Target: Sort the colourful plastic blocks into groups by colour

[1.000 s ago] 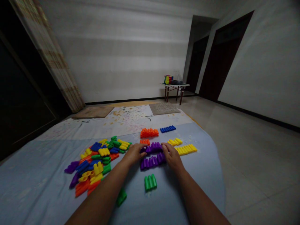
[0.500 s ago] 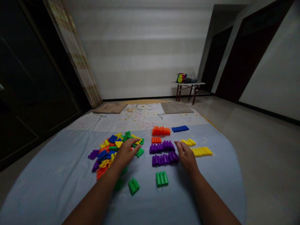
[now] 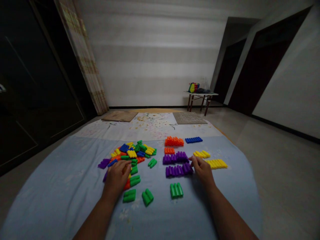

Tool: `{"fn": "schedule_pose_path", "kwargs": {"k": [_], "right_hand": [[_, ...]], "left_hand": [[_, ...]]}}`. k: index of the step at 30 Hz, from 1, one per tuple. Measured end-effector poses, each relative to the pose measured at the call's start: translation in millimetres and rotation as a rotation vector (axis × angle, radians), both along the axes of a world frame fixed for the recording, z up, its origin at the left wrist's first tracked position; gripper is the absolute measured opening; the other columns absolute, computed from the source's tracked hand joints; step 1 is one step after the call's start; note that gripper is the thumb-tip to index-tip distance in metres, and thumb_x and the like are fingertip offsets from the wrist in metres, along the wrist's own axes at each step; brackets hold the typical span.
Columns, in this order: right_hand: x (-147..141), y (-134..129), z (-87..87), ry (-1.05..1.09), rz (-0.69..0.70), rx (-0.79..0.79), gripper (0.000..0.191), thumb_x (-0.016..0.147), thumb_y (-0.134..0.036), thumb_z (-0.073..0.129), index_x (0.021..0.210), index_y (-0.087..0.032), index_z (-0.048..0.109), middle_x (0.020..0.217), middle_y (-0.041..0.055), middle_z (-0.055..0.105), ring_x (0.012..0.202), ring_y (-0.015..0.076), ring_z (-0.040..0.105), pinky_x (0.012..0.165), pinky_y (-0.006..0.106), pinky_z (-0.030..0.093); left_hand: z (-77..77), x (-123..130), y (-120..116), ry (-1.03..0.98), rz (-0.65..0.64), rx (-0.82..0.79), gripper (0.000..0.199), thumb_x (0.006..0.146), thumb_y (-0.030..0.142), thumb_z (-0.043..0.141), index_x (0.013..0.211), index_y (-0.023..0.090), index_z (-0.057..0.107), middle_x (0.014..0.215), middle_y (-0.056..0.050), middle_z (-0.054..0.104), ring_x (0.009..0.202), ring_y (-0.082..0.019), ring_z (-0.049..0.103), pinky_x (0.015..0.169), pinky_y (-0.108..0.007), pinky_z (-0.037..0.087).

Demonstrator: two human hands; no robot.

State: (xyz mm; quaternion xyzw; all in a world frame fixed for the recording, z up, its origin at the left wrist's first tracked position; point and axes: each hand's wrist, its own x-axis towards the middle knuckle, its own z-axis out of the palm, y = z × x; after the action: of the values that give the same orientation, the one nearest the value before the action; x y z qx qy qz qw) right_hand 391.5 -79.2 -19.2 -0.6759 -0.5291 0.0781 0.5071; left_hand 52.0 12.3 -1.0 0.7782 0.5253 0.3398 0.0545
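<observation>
My left hand [image 3: 117, 175] is over the near side of a mixed heap of plastic peg blocks [image 3: 131, 153], fingers curled down; what lies under them is hidden. My right hand [image 3: 202, 169] rests at the right end of two purple block rows [image 3: 175, 158], its fingers drawn together and nothing visible in them. Its fingertips are close to the upper purple row; I cannot tell whether they touch. Pairs of green blocks [image 3: 147, 197] lie to the right of my left hand, and a joined green group [image 3: 176, 190] lies below the purple rows.
Orange blocks [image 3: 174, 141] and a blue row [image 3: 193, 140] are behind the purple rows. Yellow rows [image 3: 217, 163] lie right of my right hand. Two mats [image 3: 190, 118] are at the far edge of the cloth-covered table [image 3: 225, 200]. A small table [image 3: 201, 93] stands beyond.
My left hand has moved left and nearer, from the heap's right side to its near side, and its fingers have curled in. My right hand has stayed almost in place. The view has shifted slightly.
</observation>
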Motion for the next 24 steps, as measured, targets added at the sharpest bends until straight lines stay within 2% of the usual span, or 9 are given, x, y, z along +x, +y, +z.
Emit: {"fn": "schedule_pose_path", "kwargs": {"k": [4,8,11,15,19,21,24], "right_hand": [[-7,-4,4.6,-0.052,0.045,0.022,0.046,0.089,-0.050,0.035,0.084,-0.017,0.068,0.071,0.0057,0.066,0.066,0.0182,0.060,0.061,0.028,0.044],[-29,-7,19.1,-0.143,0.143,0.074,0.036,0.090,-0.042,0.039,0.088,-0.018,0.066,0.078,0.0065,0.066,0.073,0.0188,0.060,0.066,0.029,0.045],[-58,-11,33.3,-0.243,0.321,0.039,0.029,0.090,-0.036,0.042,0.090,-0.020,0.066,0.081,0.0064,0.066,0.076,0.0185,0.060,0.069,0.029,0.046],[-102,-19,46.1,-0.406,0.590,-0.140,0.023,0.086,-0.030,0.049,0.100,-0.021,0.065,0.088,0.0057,0.066,0.076,0.0170,0.061,0.069,0.028,0.047],[-135,-21,45.6,-0.568,0.770,-0.217,0.038,0.075,-0.026,0.064,0.113,-0.022,0.061,0.108,0.0080,0.064,0.096,0.0219,0.059,0.079,0.029,0.047],[-143,-18,41.2,-0.653,0.842,-0.214,0.042,0.073,-0.021,0.066,0.115,-0.021,0.060,0.110,0.0085,0.064,0.099,0.0227,0.058,0.082,0.030,0.046],[-146,-13,34.1,-0.734,0.903,-0.252,0.037,0.076,-0.019,0.062,0.113,-0.020,0.060,0.107,0.0076,0.065,0.097,0.0220,0.056,0.083,0.031,0.044]], "left_hand": [[2.1,-8,-3,-0.041,0.070,0.100,0.031,0.082,0.040,0.041,0.090,0.022,0.064,0.099,-0.007,0.067,0.101,-0.023,0.057,0.091,-0.040,0.039],[-0.9,-20,1,-0.087,0.186,0.184,0.033,0.083,0.038,0.039,0.093,0.019,0.063,0.100,-0.009,0.066,0.098,-0.023,0.058,0.089,-0.040,0.038],[-6.1,-24,5,-0.109,0.248,0.190,0.034,0.084,0.036,0.037,0.094,0.018,0.063,0.101,-0.010,0.066,0.098,-0.023,0.057,0.090,-0.039,0.037],[-13.2,-23,8,-0.122,0.263,0.164,0.033,0.084,0.035,0.037,0.095,0.018,0.063,0.101,-0.009,0.066,0.098,-0.023,0.057,0.090,-0.038,0.036],[-18.1,-23,11,-0.128,0.234,0.167,0.032,0.084,0.034,0.037,0.094,0.017,0.063,0.100,-0.008,0.066,0.096,-0.022,0.057,0.089,-0.037,0.037],[-20.2,-24,13,-0.127,0.232,0.178,0.032,0.084,0.034,0.037,0.094,0.018,0.063,0.100,-0.008,0.066,0.095,-0.022,0.057,0.089,-0.038,0.038],[-23.6,-25,17,-0.139,0.232,0.191,0.032,0.084,0.034,0.038,0.094,0.018,0.064,0.098,-0.008,0.066,0.093,-0.022,0.058,0.087,-0.037,0.040]]}}
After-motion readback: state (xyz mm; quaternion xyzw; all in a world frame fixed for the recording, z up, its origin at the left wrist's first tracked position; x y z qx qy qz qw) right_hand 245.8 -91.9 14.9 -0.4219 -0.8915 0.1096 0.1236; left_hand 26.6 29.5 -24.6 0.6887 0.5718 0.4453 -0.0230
